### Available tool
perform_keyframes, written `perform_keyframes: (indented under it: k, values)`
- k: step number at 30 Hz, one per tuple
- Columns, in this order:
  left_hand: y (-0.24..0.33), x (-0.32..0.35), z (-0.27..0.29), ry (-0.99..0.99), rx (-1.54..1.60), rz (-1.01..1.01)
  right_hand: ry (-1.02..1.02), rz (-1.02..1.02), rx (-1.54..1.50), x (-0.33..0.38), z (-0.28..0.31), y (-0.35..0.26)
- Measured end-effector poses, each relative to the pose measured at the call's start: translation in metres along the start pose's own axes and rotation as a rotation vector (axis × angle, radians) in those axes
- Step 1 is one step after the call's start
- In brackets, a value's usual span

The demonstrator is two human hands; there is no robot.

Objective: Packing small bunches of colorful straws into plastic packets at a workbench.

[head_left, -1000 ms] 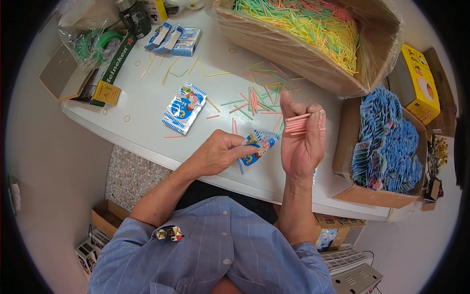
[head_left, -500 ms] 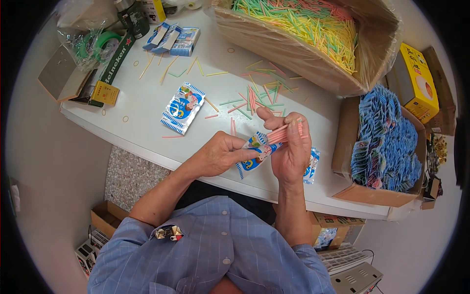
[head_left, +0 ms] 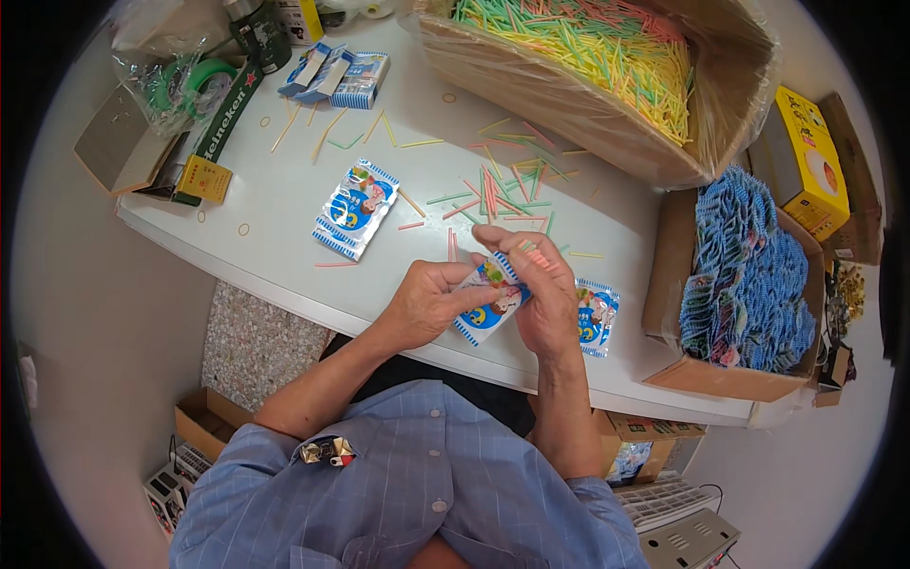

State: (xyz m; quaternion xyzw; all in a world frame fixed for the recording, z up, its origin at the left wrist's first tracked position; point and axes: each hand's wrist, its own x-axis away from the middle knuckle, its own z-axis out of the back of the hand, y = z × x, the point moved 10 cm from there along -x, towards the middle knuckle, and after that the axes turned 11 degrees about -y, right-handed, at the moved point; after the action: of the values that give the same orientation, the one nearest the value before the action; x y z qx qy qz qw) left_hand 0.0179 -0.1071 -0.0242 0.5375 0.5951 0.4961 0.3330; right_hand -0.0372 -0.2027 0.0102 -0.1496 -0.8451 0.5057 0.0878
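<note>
Both hands meet over the bench (head_left: 284,204): left hand (head_left: 428,302) pinches a blue-and-white packet (head_left: 485,305), right hand (head_left: 540,289) at three o'clock grips pink sticks (head_left: 540,258).

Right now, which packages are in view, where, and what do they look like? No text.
Small packet: held between left hand and right hand; blue-white, cartoon print.
Packet: on the table right of the hands; same print.
Packet stack: table centre-left; same print.
Yellow box: far right; rectangular.
Cardboard box: right; full of blue packets.

Blue-white striped packet (head_left: 485,303), pastel sticks (head_left: 588,43)
</note>
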Motion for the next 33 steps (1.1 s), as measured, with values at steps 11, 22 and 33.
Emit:
perform_keyframes:
  k: [11,22,33]
  values:
    - [0.008,0.009,0.007,0.127,0.097,-0.064,-0.213,-0.009,0.663,0.002,-0.02,-0.016]
    - [0.026,0.025,0.018,0.336,-0.351,-0.139,0.263,-0.001,0.392,0.06,0.014,0.006]
    - [0.079,0.08,0.154,0.889,-1.128,0.14,0.491,-0.42,1.534,0.105,0.1,-0.064]
